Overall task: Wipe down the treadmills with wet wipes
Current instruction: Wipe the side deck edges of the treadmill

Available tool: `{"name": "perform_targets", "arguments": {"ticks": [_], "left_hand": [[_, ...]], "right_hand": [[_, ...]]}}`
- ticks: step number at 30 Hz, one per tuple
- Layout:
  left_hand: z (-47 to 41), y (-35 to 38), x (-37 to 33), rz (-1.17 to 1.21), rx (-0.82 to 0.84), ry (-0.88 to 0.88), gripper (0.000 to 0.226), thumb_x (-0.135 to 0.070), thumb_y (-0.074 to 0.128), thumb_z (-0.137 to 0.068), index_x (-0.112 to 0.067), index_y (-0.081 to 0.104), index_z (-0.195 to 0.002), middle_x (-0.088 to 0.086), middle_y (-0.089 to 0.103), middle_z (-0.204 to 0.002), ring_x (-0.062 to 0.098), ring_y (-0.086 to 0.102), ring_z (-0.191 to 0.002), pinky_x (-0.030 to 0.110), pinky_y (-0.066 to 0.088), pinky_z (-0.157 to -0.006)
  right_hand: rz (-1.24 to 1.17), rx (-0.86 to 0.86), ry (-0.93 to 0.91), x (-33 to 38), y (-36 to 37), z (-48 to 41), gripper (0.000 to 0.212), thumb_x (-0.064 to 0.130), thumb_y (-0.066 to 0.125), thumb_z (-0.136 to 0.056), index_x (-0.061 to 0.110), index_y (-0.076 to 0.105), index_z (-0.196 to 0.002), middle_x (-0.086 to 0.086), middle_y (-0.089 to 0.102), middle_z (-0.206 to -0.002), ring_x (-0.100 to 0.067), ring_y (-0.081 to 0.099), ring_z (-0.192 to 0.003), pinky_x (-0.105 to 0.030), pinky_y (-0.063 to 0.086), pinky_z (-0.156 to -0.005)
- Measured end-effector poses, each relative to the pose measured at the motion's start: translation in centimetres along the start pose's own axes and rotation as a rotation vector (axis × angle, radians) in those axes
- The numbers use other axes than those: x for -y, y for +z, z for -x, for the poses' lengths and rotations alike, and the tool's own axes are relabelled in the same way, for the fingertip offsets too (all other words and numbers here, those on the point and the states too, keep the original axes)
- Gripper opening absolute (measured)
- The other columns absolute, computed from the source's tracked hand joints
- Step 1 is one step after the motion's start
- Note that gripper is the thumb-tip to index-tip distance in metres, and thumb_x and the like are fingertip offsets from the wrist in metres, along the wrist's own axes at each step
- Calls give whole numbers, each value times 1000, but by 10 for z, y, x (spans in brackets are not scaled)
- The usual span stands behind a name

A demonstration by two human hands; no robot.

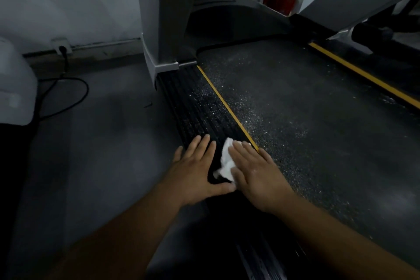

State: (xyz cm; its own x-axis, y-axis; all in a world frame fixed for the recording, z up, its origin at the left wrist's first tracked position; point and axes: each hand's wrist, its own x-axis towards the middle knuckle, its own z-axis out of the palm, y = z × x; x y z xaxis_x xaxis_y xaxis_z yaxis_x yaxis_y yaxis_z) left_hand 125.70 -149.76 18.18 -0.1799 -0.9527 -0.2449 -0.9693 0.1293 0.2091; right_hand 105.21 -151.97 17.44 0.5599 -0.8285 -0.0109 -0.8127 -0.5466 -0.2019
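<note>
Wipe (225,161) lies crumpled on the treadmill's ribbed rail (193,107), pinned under the right hand (256,175), whose fingers lie straight and flat over it. The left hand (195,170) rests just beside it, spread flat, holding nothing. Pale specks (204,100) cover the rail ahead and the belt (295,120) past the yellow stripe (227,107). It is best to push along the ribs with even pressure, refolding the wipe once soiled.

Bare left hand (193,170), bare right hand (259,175); left forearm (118,234) and right forearm (341,241) uncovered to frame edge; nails probably short, dim.
</note>
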Motion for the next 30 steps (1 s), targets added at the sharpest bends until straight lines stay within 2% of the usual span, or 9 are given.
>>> {"name": "perform_targets", "arguments": {"ticks": [2,7,12,14,17,21,24,27,30], "left_hand": [[1,1,-2,-17,-5,-10,129,-99,25,-62,-25,-10,-161,-7,-26,-166,9,-28,-150,48,-3,-125],[11,3,-6,-47,-5,-13,134,-100,29,-60,-22,-9,-161,-6,-24,-167,9,-27,-150,46,-3,-125],[18,6,-4,-38,-4,0,137,-101,27,-58,-21,-11,-161,-8,-28,-165,8,-31,-148,44,-6,-125],[18,7,-6,-32,-6,-6,135,-100,30,-60,-21,-13,-161,-7,-29,-165,8,-31,-148,43,-6,-125],[21,3,-9,-49,-10,-10,132,-98,37,-67,-19,-11,-161,-5,-26,-166,10,-28,-150,43,-6,-125],[30,4,-14,-6,-60,-39,128,-94,43,-72,-17,-9,-161,-2,-20,-168,10,-20,-153,40,-4,-126],[35,8,-16,54,-151,-78,134,-94,44,-68,-15,-12,-160,0,-21,-167,13,-17,-154,38,-4,-126],[34,11,-25,-16,-270,77,123,-89,26,-67,-17,-5,-162,-1,-19,-168,14,-16,-154,33,-9,-123],[31,18,-43,2,-247,197,99,-76,14,-80,-22,11,-162,-1,-4,-171,16,-7,-156,31,-11,-120]], "right_hand": [[-36,3,54,-11,-2,1,78,57,-4,-92,26,14,-162,9,2,-168,-3,-10,-151,-36,-1,-122],[-31,-11,195,0,-2,-63,58,40,21,-108,18,15,-161,0,5,-170,-18,1,-156,-46,7,-124],[-26,1,-17,-8,-1,6,76,56,-1,-95,24,16,-161,7,4,-168,-9,-4,-154,-38,3,-123],[-30,29,48,-16,-2,2,70,56,2,-98,27,12,-162,12,-1,-167,-6,-5,-154,-41,4,-125],[-12,2,199,-3,-3,-37,61,45,14,-105,21,13,-161,3,3,-169,-16,0,-156,-46,6,-123],[17,-1,5,20,5,-19,86,54,-11,-85,23,13,-162,5,2,-169,-12,-8,-154,-40,-1,-123],[-255,31,-62,13,3,-4,70,57,7,-94,33,24,-158,12,15,-166,-5,3,-154,-34,-3,-123],[-797,-121,108,10,-13,-9,41,32,41,-107,41,37,-147,12,41,-156,1,33,-144,-26,18,-122],[-638,-306,184,5,-6,0,48,10,47,-104,24,45,-150,3,48,-152,-9,43,-140,-12,26,-109]]}}
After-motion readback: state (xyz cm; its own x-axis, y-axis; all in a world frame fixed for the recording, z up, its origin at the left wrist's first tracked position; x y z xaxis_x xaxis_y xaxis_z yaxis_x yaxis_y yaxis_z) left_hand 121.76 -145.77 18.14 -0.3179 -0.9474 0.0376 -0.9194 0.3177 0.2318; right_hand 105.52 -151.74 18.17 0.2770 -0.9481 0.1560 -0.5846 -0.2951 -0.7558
